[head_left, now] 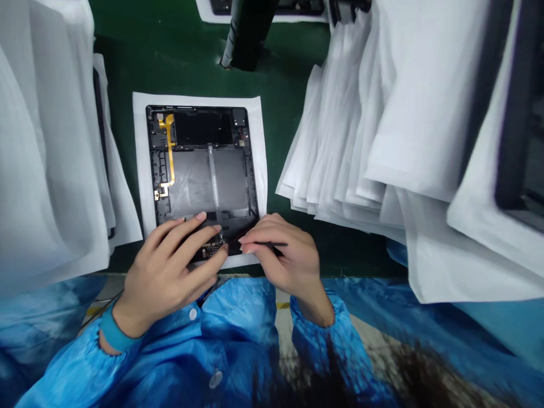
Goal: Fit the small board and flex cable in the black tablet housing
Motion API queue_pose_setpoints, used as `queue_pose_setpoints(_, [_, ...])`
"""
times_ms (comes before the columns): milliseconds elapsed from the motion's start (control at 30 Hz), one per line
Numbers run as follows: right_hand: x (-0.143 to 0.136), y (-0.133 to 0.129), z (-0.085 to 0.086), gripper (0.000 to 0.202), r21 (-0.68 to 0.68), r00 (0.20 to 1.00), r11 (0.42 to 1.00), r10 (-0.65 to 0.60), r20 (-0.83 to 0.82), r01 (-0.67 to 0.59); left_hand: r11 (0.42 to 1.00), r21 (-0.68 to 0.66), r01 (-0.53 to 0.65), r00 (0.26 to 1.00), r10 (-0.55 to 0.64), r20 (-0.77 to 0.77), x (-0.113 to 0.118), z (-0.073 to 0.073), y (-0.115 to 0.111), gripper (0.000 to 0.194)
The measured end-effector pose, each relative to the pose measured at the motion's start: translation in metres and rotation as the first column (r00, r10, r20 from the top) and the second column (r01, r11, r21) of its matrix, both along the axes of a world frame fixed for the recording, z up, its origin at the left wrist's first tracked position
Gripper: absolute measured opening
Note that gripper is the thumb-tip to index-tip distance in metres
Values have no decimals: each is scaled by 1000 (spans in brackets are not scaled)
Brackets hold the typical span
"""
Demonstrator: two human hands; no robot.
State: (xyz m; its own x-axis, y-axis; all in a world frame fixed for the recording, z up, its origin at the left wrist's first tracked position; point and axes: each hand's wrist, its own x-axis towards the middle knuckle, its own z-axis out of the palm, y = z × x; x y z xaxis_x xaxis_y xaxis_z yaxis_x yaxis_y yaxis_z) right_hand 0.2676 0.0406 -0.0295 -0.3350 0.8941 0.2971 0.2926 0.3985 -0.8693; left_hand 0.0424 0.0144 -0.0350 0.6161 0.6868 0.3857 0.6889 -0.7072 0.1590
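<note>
A black tablet housing lies with its inside facing up on a white foam sheet. A yellow flex cable runs down its left side, and a pale grey ribbon cable crosses its middle. At the near edge sits a small circuit board, partly hidden by fingers. My left hand rests over the housing's near left part, fingers spread, with a fingertip by the board. In a pinch, my right hand holds a thin dark tweezers-like tool at the near right corner.
White foam sleeves stand in a row on the left, with dark panels between some. More white sleeves fill the right side. A black post rises from the green table. Another housing lies at the far edge.
</note>
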Motion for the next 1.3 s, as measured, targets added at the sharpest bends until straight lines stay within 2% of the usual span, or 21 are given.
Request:
queue_pose_setpoints(533, [0,2,1,12,8,998,1000,25,55,-25,1000,-21,-15,1000,14,-6,2,2,0,28])
queue_pose_setpoints(867, [5,19,-2,15,16,989,989,145,22,-145,1000,-24,-18,1000,18,-20,2,3,0,30])
queue_pose_setpoints(1300, [12,23,0,14,-46,992,992,120,30,-118,999,-45,-22,1000,22,-5,1,1,-2,28])
